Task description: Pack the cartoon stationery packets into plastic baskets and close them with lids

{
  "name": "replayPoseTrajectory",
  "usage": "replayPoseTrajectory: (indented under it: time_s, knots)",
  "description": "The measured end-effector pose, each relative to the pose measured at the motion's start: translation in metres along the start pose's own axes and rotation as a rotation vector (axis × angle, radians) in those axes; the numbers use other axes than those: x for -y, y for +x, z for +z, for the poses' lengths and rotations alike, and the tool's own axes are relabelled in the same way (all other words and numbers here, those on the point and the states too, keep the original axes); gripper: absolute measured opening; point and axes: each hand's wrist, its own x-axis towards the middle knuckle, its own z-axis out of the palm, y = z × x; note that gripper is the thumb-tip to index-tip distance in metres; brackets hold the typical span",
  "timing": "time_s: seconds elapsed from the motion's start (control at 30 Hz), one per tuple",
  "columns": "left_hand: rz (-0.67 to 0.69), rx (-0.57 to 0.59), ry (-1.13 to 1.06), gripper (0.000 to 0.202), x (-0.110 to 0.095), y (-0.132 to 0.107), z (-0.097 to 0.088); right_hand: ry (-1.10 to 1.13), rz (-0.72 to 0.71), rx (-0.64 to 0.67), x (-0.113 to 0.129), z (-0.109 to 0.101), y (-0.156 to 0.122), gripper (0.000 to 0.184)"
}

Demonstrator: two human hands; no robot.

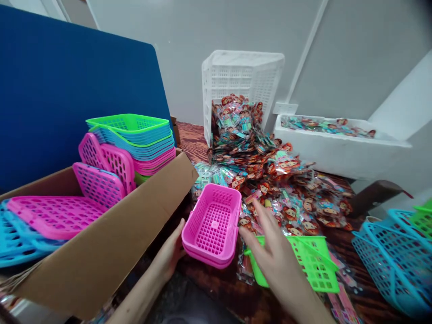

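My left hand (pixel 172 254) grips the near left edge of a small stack of pink plastic baskets (pixel 212 225), which it holds tilted above the table. My right hand (pixel 270 245) is open with fingers spread, hovering just right of the pink baskets and over a green basket (pixel 310 263) with a handle. Its fingertips reach toward a heap of small cartoon-printed packets (pixel 280 180) that covers the middle of the wooden table (pixel 216 288).
A cardboard box (pixel 111 247) on the left holds stacked pink, blue and green baskets (pixel 135 139). A white crate (pixel 236 76) lies tipped at the back, spilling packets. A white foam box (pixel 337 148) with packets stands back right. Blue baskets (pixel 391 261) stand at the right.
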Motion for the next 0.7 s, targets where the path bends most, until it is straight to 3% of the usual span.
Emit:
replayPoseTrajectory:
  time_s: [0.07,0.17,0.23,0.3,0.4,0.5,0.57,0.63,0.7]
  knots:
    - [-0.003,-0.013,-0.031,0.070,0.001,0.005,0.006,0.156,0.140,0.100,0.002,0.015,0.037,0.070]
    - [-0.026,-0.036,-0.046,0.064,0.002,0.006,0.013,0.531,0.461,0.238,-0.009,0.040,0.065,0.049]
    - [-0.047,-0.014,-0.031,0.062,0.003,0.005,0.015,0.673,0.644,0.233,-0.022,0.053,0.074,0.045]
    - [-0.032,0.029,0.002,0.064,0.004,0.001,0.015,0.703,0.708,0.204,-0.033,0.055,0.081,0.044]
    - [0.089,0.121,0.042,0.067,-0.001,-0.006,0.016,0.687,0.719,0.214,-0.039,0.037,0.091,0.041]
    - [0.309,0.171,0.073,0.063,-0.016,-0.002,0.026,0.677,0.719,0.292,-0.039,0.002,0.105,0.037]
    - [0.525,0.070,0.167,0.053,-0.030,0.018,0.038,0.682,0.703,0.345,-0.042,-0.024,0.114,0.036]
    - [0.755,-0.125,0.390,0.043,-0.046,0.049,0.053,0.713,0.668,0.352,-0.047,-0.048,0.123,0.034]
    - [0.883,-0.312,0.683,0.039,-0.064,0.089,0.069,0.751,0.618,0.327,-0.052,-0.067,0.128,0.034]
